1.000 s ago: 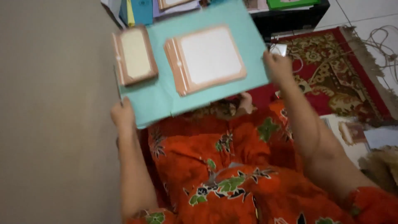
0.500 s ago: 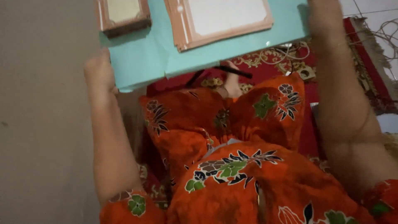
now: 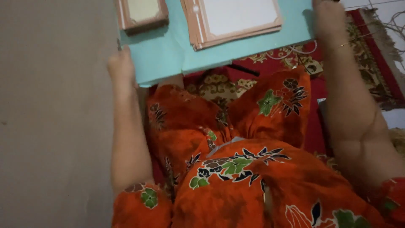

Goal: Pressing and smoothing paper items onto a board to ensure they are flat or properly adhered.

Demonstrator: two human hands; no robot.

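Observation:
A turquoise sheet of card (image 3: 168, 55) is held flat above my lap. My left hand (image 3: 121, 65) grips its near left corner. My right hand (image 3: 328, 19) grips its right edge, near the top of the view. Two peach-framed pads lie on the card: a small one (image 3: 142, 13) at the left and a larger white one (image 3: 234, 19) in the middle. Both are cut off by the top edge of the view.
My lap in orange flowered cloth (image 3: 236, 169) fills the lower middle. A red patterned rug (image 3: 371, 55) lies under and to the right. Grey floor (image 3: 50, 126) runs down the left. A thin cable (image 3: 295, 50) lies on the rug.
The card with its pads has shifted up and out of the top of the view as my head tipped down; both hands keep their grip. More of my lap shows.

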